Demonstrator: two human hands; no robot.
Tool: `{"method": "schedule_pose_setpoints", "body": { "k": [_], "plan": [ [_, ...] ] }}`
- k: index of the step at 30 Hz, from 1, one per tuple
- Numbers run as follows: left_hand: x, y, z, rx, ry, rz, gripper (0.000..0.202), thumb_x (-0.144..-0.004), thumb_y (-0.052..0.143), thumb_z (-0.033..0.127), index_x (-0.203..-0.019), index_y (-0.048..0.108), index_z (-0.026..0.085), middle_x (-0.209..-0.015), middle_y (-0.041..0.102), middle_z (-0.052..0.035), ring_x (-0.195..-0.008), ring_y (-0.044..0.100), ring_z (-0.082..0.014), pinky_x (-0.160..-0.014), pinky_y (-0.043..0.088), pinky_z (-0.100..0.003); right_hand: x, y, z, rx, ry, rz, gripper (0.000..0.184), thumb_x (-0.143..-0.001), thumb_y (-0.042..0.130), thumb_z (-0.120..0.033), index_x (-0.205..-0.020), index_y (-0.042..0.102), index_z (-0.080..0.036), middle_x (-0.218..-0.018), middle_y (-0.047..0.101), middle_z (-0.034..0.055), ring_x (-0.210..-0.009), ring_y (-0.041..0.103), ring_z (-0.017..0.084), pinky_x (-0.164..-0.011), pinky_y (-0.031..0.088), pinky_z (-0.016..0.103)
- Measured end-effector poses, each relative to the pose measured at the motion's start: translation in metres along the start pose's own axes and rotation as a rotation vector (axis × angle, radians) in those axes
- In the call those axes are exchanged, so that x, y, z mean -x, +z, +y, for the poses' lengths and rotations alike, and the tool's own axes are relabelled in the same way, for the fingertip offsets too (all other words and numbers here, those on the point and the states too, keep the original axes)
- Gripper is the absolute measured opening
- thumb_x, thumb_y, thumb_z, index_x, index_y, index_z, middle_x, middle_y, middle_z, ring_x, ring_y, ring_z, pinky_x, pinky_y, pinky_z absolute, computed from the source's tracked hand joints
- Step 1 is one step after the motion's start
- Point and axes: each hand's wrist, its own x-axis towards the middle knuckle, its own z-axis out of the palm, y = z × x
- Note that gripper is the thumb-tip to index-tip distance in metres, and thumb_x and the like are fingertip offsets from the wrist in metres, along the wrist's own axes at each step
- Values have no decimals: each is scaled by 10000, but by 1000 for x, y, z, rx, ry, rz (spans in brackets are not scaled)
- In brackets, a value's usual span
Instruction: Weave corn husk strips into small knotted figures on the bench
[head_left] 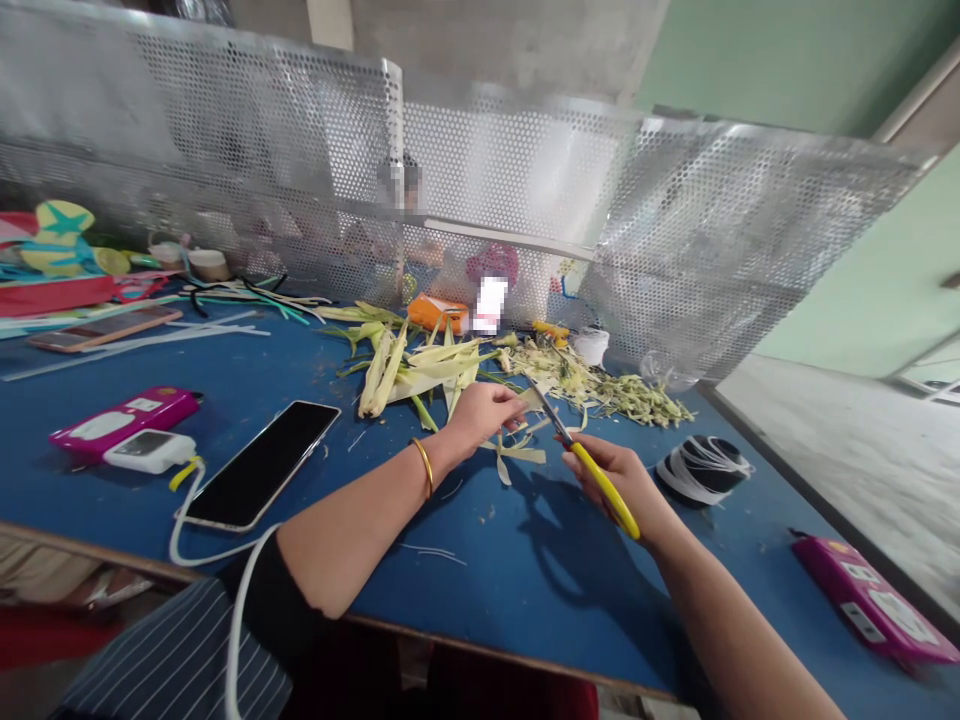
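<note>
Above a blue table [487, 590], the left hand [484, 412] pinches a pale husk strip [532, 400] extending rightward toward slanting yellow-handled scissors [604, 488], clasped in the right hand [626, 470].

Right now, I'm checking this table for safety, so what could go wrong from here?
The scissors in the right hand have their blades close to the left hand, which pinches a pale strip, so a slip might nick that hand. The white cable runs against the left sleeve, so a wide reach could tug the white device it seems joined to.
</note>
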Motion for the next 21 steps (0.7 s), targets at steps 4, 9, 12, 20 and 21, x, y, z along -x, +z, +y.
{"method": "schedule_pose_setpoints", "body": {
  "k": [4, 9, 12, 20, 21],
  "plan": [
    [-3, -3, -1, -15, 31, 74, 108, -764, 676, 250, -700, 714, 172, -708, 723, -54, -647, 641, -143, -557, 432, -252, -1, -1, 1, -1, -18, 84, 638, -575, 830, -562, -1047, 685, -158, -506, 440, -76, -357, 357, 59, -324, 248, 193],
    [-7, -16, 7, 35, 70, 265, 110, -681, 751, 272, -661, 718, 170, -633, 662, -14, -593, 561, -123, -607, 446, -280, 3, -3, -5, -93, -40, 154, 640, -658, 759, -620, -1100, 643, -173, -597, 468, -60, -371, 341, 52, -316, 267, 198],
    [-8, -26, 17, 225, 38, 284, 111, -701, 735, 246, -648, 673, 170, -567, 594, 21, -516, 507, -92, -539, 417, -253, 6, -4, -7, -211, -112, 71, 544, -765, 693, -595, -1127, 622, -196, -687, 500, -34, -452, 391, 61, -397, 352, 205],
    [-10, -34, 26, 725, -121, 297, 218, -797, 690, 140, -626, 557, 155, -490, 566, 19, -454, 540, -60, -453, 379, -173, 5, -9, 3, -294, -145, -85, 554, -833, 628, -584, -1240, 573, -212, -793, 539, 8, -577, 455, 105, -510, 435, 235],
    [-10, -33, 26, 778, -142, 290, 170, -799, 683, 131, -659, 587, 146, -523, 610, -5, -495, 588, -81, -487, 431, -184, 5, -8, 3, -298, -150, -78, 546, -831, 632, -580, -1233, 576, -213, -791, 538, 7, -576, 454, 103, -507, 432, 233]
  ]
}}
